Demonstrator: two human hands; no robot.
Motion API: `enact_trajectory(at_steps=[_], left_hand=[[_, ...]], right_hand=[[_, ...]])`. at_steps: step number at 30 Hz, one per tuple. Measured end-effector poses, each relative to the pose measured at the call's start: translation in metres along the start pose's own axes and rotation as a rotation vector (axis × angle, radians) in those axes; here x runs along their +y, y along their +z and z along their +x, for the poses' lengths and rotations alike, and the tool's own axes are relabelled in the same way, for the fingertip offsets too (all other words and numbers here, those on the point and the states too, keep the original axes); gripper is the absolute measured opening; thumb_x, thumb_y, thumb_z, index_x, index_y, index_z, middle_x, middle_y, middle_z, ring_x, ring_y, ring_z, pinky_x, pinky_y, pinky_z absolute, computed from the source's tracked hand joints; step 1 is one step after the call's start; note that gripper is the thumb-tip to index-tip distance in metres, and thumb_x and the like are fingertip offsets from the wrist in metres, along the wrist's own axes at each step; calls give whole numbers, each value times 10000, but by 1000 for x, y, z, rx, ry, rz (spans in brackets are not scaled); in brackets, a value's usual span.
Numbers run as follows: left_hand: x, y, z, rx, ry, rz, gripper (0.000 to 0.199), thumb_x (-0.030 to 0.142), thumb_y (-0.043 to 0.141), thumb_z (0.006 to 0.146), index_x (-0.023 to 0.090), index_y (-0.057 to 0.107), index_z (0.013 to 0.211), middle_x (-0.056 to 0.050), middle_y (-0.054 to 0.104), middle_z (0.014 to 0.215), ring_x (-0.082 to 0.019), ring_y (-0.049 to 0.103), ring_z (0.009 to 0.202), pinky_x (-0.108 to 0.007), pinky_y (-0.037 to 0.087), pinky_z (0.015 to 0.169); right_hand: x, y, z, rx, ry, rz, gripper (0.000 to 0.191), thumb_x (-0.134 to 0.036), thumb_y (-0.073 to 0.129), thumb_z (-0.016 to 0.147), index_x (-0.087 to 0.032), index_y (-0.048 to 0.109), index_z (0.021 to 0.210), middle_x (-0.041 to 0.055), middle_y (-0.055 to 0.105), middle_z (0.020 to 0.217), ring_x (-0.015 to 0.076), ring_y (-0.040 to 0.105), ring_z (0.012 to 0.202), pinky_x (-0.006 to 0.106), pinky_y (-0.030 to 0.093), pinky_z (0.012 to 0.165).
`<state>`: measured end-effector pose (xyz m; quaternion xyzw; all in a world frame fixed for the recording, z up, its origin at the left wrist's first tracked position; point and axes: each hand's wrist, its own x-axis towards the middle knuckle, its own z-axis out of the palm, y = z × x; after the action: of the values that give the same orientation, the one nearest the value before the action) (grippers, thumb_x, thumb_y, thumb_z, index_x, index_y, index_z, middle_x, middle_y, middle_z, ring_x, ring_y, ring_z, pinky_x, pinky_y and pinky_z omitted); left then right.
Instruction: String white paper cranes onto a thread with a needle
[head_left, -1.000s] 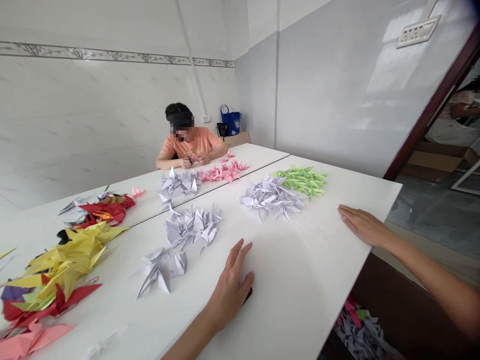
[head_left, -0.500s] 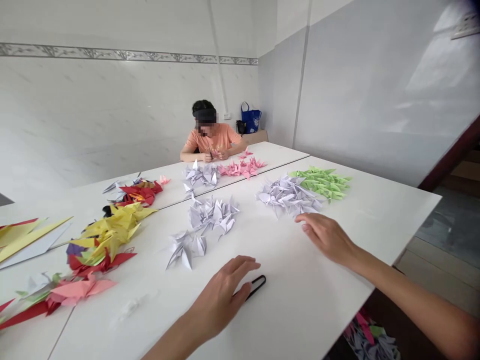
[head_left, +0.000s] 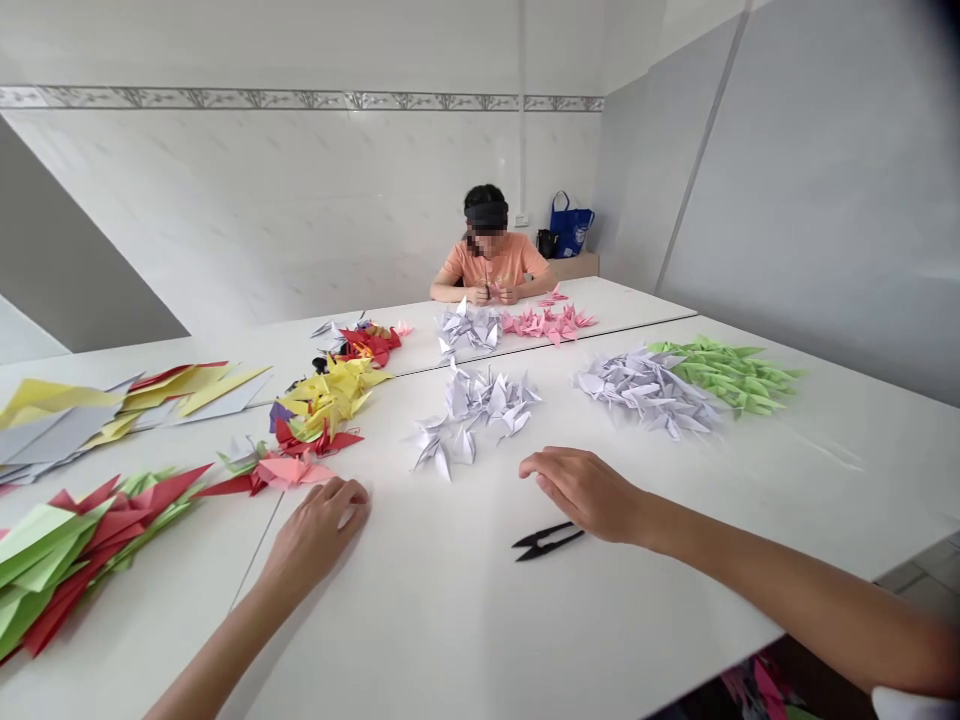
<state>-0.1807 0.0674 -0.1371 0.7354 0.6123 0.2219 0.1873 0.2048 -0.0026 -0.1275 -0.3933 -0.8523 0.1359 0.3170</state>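
Note:
My left hand (head_left: 321, 525) rests low over the table, left of centre, just below a pink paper crane (head_left: 292, 470). Its fingers are curled together at the tips; what they may hold is hidden. My right hand (head_left: 589, 490) hovers over the middle of the table, fingers loosely bent and thumb a little apart, nothing visible in them. Beneath its wrist side lie black thread snips (head_left: 544, 542), blades pointing left, handle end covered by the hand. Beyond the hands are a small group of white paper cranes (head_left: 487, 395) and a larger white heap (head_left: 645, 388).
Green cranes (head_left: 735, 372) adjoin the white heap. Yellow cranes (head_left: 334, 395) and red-and-green folded papers (head_left: 112, 535) lie left, with flat paper sheets (head_left: 180, 390) behind. A person (head_left: 491, 262) sits across the table, beside pink cranes (head_left: 551, 322). A blue bag (head_left: 572, 228) stands behind.
The view has turned left. My left hand has moved left off the snips, to about where a clear, whitish wad lay. My right hand has come over the snips' handle.

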Motion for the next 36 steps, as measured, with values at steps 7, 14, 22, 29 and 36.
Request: enact_trajectory(at_steps=[7,14,22,29,36], left_hand=[[64,23,5,-152,-14,-544,380,586,587,857,206,585,869,-6,541,795,-154,526,727,-286,468,741],[129,32,5,-255,27,-918,368,541,694,852,184,605,870,9,530,779,-109,486,708,-228,438,721],[144,26,5,-177,41,-1047,312,470,765,829,190,648,899,12,606,752,-112,538,734,-223,438,755],[150,18,-2,-76,84,-1027,261,402,787,813,181,657,858,2,614,772,-121,566,695,-234,471,689],[152,21,-7,-65,137,-989,213,379,759,852,190,660,840,9,626,779,-109,597,683,-218,510,665]], right_hand=[[-13,18,37,13,122,265,277,-322,351,1077,-208,600,1034,-63,385,616,116,350,542,260,331,597],[-19,25,58,132,268,579,347,-522,411,1039,-215,568,1006,-67,377,632,110,425,552,235,427,561],[-29,24,65,237,245,668,257,-454,555,982,-205,596,931,-79,318,622,86,313,514,221,296,487],[-41,20,76,302,170,679,164,-369,629,950,-208,600,938,-88,271,627,82,259,529,219,243,490],[-42,11,73,269,157,618,194,-307,700,894,-225,529,932,-104,266,617,80,260,530,217,262,516]])
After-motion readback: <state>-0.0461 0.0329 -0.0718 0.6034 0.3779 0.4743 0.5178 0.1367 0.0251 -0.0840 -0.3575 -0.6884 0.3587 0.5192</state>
